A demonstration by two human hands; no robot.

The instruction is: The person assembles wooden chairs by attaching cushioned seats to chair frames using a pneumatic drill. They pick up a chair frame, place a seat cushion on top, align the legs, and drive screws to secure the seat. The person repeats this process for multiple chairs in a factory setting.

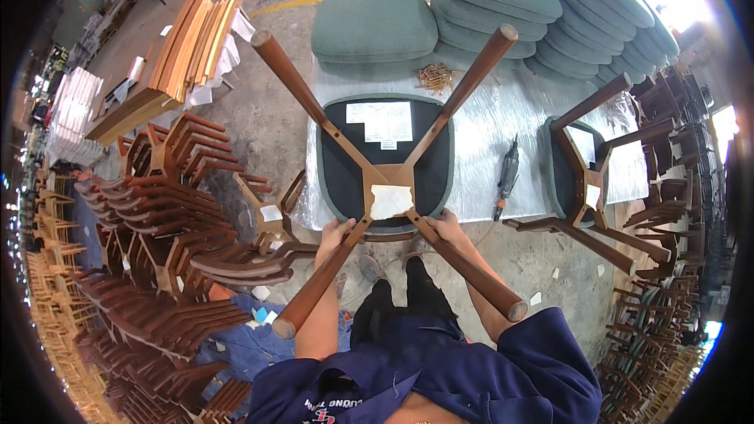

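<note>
An upside-down chair lies in front of me, its dark wooden frame (389, 180) crossing at the middle and its legs pointing up. Under the frame is the black underside of a green seat (338, 161), bearing white labels. A torn piece of pale paper (391, 201) covers the frame's centre. At the seat's near left corner, my left hand (338, 233) is closed round the chair's edge beside a leg. My right hand (446, 229) grips the near right corner in the same way, its fingers partly hidden. A power screwdriver (507, 178) lies to the right on the plastic-wrapped table (479, 149).
Green seat cushions (374, 22) are stacked along the far side, near a pile of screws (436, 78). Another upturned chair (585, 169) stands at the right. Stacked wooden frames (157, 212) crowd the left; boards (192, 43) lie beyond them. More frames (652, 330) line the right.
</note>
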